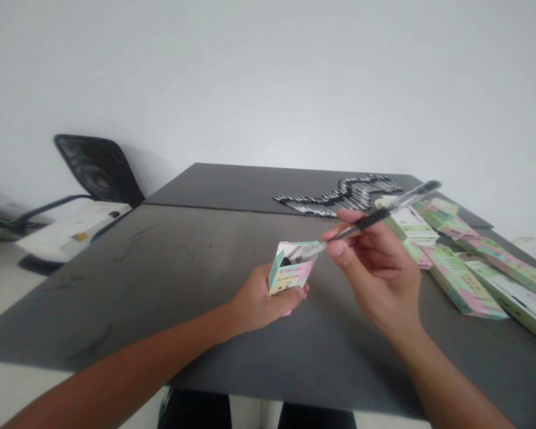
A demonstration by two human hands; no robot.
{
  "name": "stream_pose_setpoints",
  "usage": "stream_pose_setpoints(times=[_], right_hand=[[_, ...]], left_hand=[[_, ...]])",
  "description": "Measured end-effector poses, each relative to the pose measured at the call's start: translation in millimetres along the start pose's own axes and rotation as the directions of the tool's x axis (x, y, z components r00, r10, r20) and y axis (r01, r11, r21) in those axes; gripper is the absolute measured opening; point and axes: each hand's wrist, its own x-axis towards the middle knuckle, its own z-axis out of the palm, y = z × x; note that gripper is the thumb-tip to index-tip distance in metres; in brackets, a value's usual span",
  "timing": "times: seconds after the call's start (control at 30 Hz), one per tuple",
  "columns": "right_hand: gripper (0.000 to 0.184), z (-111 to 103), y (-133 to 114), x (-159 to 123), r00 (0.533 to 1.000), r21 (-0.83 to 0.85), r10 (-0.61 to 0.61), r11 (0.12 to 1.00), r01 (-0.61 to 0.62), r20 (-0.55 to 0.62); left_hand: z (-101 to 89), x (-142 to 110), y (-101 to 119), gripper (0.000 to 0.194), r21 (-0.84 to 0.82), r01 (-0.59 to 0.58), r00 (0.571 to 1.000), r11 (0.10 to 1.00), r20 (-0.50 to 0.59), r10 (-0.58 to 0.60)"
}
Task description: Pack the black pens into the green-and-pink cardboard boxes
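My left hand [268, 301] is wrapped round a small pastel carton [292, 277] with its top open toward me. Inside the carton's mouth something dark and something clear show, too small to make out fully. Between the thumb and fingers of my right hand [375, 262] is a clear pen with a black grip [371, 219]. It slants down to the left, its lower end at the carton's opening; whether it touches the rim I cannot tell. Its upper end points up to the right and is blurred.
A long row of pens [330, 201] lies at the back of the dark table [161, 262]. Several pastel cartons [464, 280] are piled and spread along the right side. A black mesh chair [98, 167] stands beyond the left edge, with a white surface [67, 229] by it.
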Motion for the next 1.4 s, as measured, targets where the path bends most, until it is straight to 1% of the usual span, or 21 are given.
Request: stream_pose_setpoints(times=[0.17, 0.3, 0.4, 0.5, 0.57, 0.7, 0.8, 0.87, 0.97, 1.1, 1.17, 1.23, 1.27, 1.33, 1.4], right_hand=[[0.034, 0.2, 6.3, -5.8, 0.996, -0.116, -0.039, 0.992, 0.048, 0.078], [0.029, 0.4, 4.7, -6.4, 0.994, -0.208, -0.061, 0.975, 0.078, 0.086], [0.026, 0.3, 1.5, -4.1, 0.987, -0.280, -0.089, 0.952, 0.124, 0.135], [0.022, 2.2, 1.0, -0.8, 0.978, -0.282, -0.121, 0.945, 0.166, 0.172], [0.022, 4.0, 3.5, 0.7, 0.979, -0.262, -0.112, 0.953, 0.154, 0.168], [0.029, 5.7, 11.2, 0.9, 0.981, -0.241, -0.051, 0.966, 0.096, 0.186], [0.033, 5.2, 15.1, 0.3, 0.977, -0.239, -0.043, 0.966, 0.093, 0.207], [0.037, 4.2, 16.6, 1.0, 0.976, -0.258, -0.063, 0.959, 0.116, 0.207], [0.047, 0.7, 19.2, 4.9, 0.968, -0.313, -0.140, 0.928, 0.202, 0.209], [0.065, -9.8, 26.0, 12.3, 0.924, -0.329, -0.319, 0.867, 0.374, 0.210], [0.066, -16.8, 30.4, 14.9, 0.916, -0.335, -0.355, 0.853, 0.399, 0.187], [0.063, -23.3, 35.4, 16.8, 0.928, -0.341, -0.351, 0.863, 0.373, 0.128], [0.061, -26.0, 38.2, 17.7, 0.934, -0.336, -0.348, 0.873, 0.355, 0.082], [0.063, -30.0, 44.7, 19.7, 0.938, -0.310, -0.346, 0.893, 0.325, -0.013], [0.066, -32.3, 52.1, 22.3, 0.930, -0.288, -0.356, 0.904, 0.317, -0.091]], left_hand=[[1.6, -2.3, 0.9, 0.027, 0.011, 0.010, 0.999, 1.000, 0.041, -0.010], [4.2, -3.3, 5.1, 0.022, -0.020, 0.035, 0.999, 0.999, 0.012, -0.035], [5.3, -3.3, 7.7, 0.020, -0.035, 0.057, 0.998, 0.998, -0.002, -0.057], [6.0, -2.9, 5.9, 0.021, -0.086, 0.086, 0.996, 0.993, 0.000, -0.086], [6.4, -2.3, 2.6, 0.023, -0.149, 0.093, 0.996, 0.984, 0.007, -0.093], [6.8, -0.2, -2.3, 0.024, -0.237, 0.096, 0.995, 0.967, 0.023, -0.094], [6.8, 0.9, -1.9, 0.025, -0.273, 0.110, 0.994, 0.956, 0.024, -0.108], [6.6, 1.4, -0.6, 0.025, -0.285, 0.109, 0.994, 0.952, 0.027, -0.106], [6.1, 2.4, 1.1, 0.021, -0.273, 0.089, 0.996, 0.958, 0.035, -0.083], [4.9, 1.3, 1.7, 0.022, -0.241, 0.050, 0.998, 0.969, 0.038, -0.042], [3.7, -1.8, 2.2, 0.024, -0.178, 0.001, 1.000, 0.984, 0.021, 0.003], [1.6, -6.0, 3.1, 0.023, -0.037, -0.115, 0.993, 0.993, 0.006, 0.115], [0.1, -7.8, 3.7, 0.021, 0.040, -0.192, 0.981, 0.981, -0.001, 0.192], [-3.3, -9.8, 4.6, 0.017, 0.171, -0.341, 0.937, 0.924, -0.016, 0.349], [-7.2, -9.2, 5.6, 0.015, 0.271, -0.460, 0.869, 0.845, -0.058, 0.492]])
